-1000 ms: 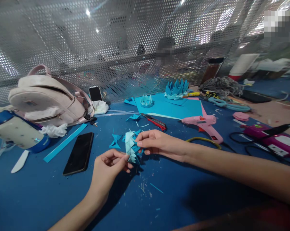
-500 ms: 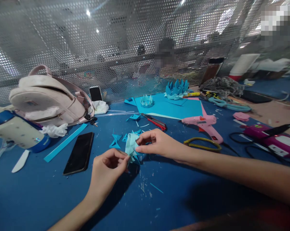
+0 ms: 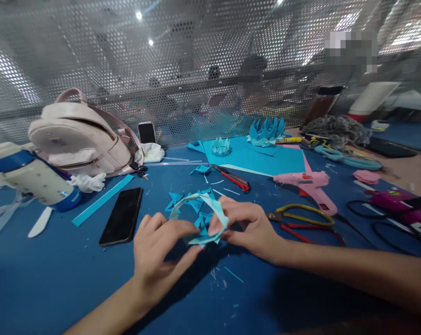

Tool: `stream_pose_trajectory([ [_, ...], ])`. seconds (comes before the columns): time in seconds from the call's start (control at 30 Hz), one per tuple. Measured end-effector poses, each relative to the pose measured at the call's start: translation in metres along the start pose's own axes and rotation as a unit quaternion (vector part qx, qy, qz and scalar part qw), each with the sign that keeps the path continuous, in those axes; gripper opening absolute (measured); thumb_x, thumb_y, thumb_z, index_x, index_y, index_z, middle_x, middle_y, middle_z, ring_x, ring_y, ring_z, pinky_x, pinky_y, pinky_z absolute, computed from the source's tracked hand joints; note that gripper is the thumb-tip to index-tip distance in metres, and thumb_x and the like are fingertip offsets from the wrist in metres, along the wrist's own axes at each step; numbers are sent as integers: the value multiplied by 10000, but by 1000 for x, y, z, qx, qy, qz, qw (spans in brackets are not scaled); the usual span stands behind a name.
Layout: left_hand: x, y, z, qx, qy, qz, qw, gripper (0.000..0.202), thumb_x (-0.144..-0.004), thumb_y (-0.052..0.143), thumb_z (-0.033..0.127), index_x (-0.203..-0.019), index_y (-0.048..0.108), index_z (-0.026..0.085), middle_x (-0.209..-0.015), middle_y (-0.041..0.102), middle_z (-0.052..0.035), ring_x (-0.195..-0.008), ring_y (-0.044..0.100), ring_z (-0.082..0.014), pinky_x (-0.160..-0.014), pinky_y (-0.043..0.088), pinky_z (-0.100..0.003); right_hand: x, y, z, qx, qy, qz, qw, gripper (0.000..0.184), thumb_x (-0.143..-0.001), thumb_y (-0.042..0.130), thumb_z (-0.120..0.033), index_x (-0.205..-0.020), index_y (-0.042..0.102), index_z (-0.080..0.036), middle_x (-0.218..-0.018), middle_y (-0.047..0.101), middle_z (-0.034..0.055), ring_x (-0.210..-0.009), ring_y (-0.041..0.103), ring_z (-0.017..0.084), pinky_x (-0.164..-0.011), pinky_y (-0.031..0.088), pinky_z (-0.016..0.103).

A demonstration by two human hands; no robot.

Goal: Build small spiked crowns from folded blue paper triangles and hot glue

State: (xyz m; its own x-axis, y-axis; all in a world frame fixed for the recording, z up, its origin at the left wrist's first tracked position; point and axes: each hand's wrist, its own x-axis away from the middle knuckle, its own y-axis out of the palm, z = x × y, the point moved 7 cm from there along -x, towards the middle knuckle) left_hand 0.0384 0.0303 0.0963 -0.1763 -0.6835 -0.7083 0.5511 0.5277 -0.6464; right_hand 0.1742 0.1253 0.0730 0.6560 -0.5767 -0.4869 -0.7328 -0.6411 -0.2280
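Observation:
A light-blue folded paper ring (image 3: 219,210) is held above the table between my two hands. My left hand (image 3: 163,249) pinches its near left side between thumb and fingers. On the other side, my right hand (image 3: 250,228) grips the ring's right edge, with fingertips reaching inside the loop. Behind and partly seen through the ring lie several darker blue folded paper pieces (image 3: 175,201). Farther back, a small pale-blue pointed paper ring (image 3: 221,146) and a larger blue pointed paper ring (image 3: 266,131) stand on blue paper sheets (image 3: 241,160).
To the right are a pink glue gun (image 3: 306,180), scissors (image 3: 304,216) and a purple power strip (image 3: 402,207). A red utility knife (image 3: 233,177) lies behind my hands. Leftward are a phone (image 3: 121,216), a blue paper strip (image 3: 104,200), a bottle (image 3: 32,177) and a backpack (image 3: 81,139).
The paper piece, earlier seen edge-on as a band, is now turned to show an open loop. Both hands have shifted right and lower, and the view has swung slightly left.

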Motion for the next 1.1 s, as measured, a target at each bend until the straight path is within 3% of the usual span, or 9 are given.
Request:
stream_pose_trajectory([
  [0.2, 3, -10, 11, -30, 63, 7, 998, 142, -800, 710, 146, -889, 681, 253, -817, 786, 36, -553, 471, -162, -619, 276, -347, 2, 4, -4, -21, -49, -26, 998, 116, -851, 725, -362, -791, 788, -286, -739, 728, 17, -678, 598, 163, -804, 417, 368],
  [0.37, 3, -15, 17, -58, 107, 16, 992, 116, -822, 701, 151, -902, 697, 235, -849, 794, 45, -569, 426, -156, -625, 267, -342, 1, 5, 2, -13, -30, -31, 999, 111, -830, 751, -326, -739, 785, -272, -763, 727, 28, -724, 617, 168, -783, 427, 358],
  [0.57, 2, -15, 16, -28, 92, 45, 994, 77, -915, 639, 185, -880, 707, 185, -835, 780, 18, -606, 410, -150, -627, 262, -334, -1, 5, -4, -27, -83, -22, 996, 134, -833, 756, -261, -714, 753, -200, -709, 711, 12, -666, 595, 128, -756, 420, 328],
  [1.1, -1, -9, 12, 9, 64, 38, 997, 59, -865, 674, 119, -874, 679, 177, -818, 769, 6, -625, 463, -148, -627, 278, -337, -3, 2, -7, -37, -98, -22, 994, 149, -850, 739, -280, -728, 760, -197, -712, 719, 14, -680, 600, 121, -765, 418, 316],
])
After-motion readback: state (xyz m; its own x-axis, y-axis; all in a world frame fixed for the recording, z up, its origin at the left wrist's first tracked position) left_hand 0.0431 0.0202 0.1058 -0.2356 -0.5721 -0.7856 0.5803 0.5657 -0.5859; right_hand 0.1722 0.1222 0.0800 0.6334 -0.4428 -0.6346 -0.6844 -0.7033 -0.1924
